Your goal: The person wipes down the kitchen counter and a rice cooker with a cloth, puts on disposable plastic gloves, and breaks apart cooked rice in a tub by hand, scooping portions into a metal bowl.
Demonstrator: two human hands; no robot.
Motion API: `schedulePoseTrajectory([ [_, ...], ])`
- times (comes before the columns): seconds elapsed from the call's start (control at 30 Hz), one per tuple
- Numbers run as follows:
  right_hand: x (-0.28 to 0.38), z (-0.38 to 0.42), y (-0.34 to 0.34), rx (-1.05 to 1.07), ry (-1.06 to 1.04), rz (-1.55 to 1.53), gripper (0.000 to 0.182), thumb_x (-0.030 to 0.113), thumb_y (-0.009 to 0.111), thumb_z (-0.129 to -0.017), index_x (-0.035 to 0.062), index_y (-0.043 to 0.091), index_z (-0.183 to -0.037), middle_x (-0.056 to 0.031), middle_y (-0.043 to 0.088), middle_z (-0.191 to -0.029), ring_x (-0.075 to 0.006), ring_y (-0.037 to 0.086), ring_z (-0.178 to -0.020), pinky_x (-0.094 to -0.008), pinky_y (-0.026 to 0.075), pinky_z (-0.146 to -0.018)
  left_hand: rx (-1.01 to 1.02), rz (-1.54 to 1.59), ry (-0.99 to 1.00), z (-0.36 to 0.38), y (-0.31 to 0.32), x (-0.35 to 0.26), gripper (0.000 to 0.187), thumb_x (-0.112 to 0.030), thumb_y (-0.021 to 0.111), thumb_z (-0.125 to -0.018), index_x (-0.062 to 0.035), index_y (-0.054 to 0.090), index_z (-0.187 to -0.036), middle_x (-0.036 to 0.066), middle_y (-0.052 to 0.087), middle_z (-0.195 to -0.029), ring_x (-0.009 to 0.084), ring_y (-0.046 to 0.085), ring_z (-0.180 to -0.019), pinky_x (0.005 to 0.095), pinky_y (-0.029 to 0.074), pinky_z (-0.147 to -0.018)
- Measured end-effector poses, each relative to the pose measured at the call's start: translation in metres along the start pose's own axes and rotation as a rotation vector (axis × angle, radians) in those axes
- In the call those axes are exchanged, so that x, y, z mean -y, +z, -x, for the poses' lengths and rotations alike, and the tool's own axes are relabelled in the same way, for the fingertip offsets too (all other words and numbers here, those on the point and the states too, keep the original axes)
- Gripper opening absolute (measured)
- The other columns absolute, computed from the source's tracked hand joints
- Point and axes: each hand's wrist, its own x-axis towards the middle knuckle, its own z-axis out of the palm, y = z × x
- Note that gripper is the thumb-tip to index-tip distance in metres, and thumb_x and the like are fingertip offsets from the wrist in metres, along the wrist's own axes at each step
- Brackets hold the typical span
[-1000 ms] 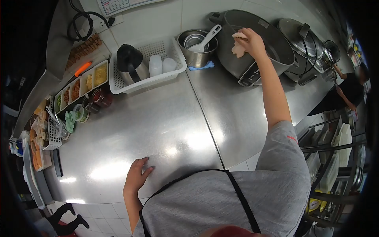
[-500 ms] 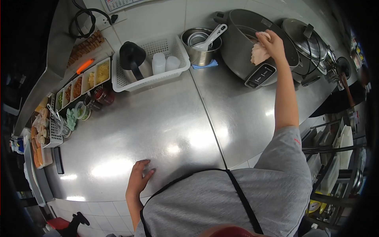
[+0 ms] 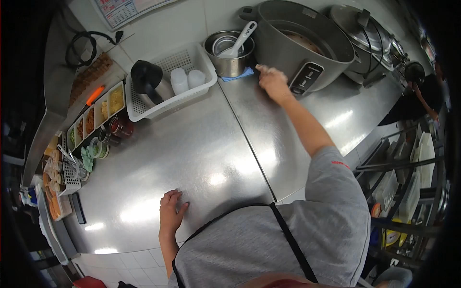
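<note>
My left hand (image 3: 170, 211) rests on the steel counter (image 3: 192, 144) near its front edge, fingers stretched out and holding nothing. Further off, my right hand (image 3: 274, 82) hovers beside the big grey rice cooker (image 3: 261, 38), its index finger pointing left and no object visible in it. The cooker stands with its top uncovered, and something pale brownish-pink (image 3: 305, 42) shows inside. Left of that hand, a steel pot (image 3: 230, 67) holds a smaller metal container and a white-handled scoop (image 3: 245, 38). A blue cloth (image 3: 240, 75) lies under the pot.
A white basket (image 3: 173, 103) holds a black-lidded jug (image 3: 149, 79) and white cups (image 3: 179, 80). Topping trays (image 3: 90, 121), jars (image 3: 120, 126) and an orange-handled tool (image 3: 95, 95) line the left. Another lidded cooker (image 3: 348, 24) stands right; a person (image 3: 420, 101) is beyond, shelving (image 3: 398, 182) below.
My right hand has moved left and down from above the cooker. The pale, frilly-edged piece it held is out of it. My left hand stays on the counter.
</note>
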Motion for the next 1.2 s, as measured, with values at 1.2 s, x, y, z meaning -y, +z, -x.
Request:
schedulePoseTrajectory([
  [1.2,-0.064,0.046,-0.036,-1.341,0.652,-0.74,0.041,0.011,0.041,-0.094,-0.0002,0.04,-0.133,-0.0171,0.029,-0.145,-0.0334,0.019,-0.137,-0.0378,0.011,-0.111,-0.181,-0.123,-0.003,-0.025,0.031,-0.014,0.05,-0.011,0.071,-0.068,-0.0106,0.055,-0.115,0.011,0.048,-0.117,0.0279,0.047,-0.103,0.0386,0.042,-0.085],
])
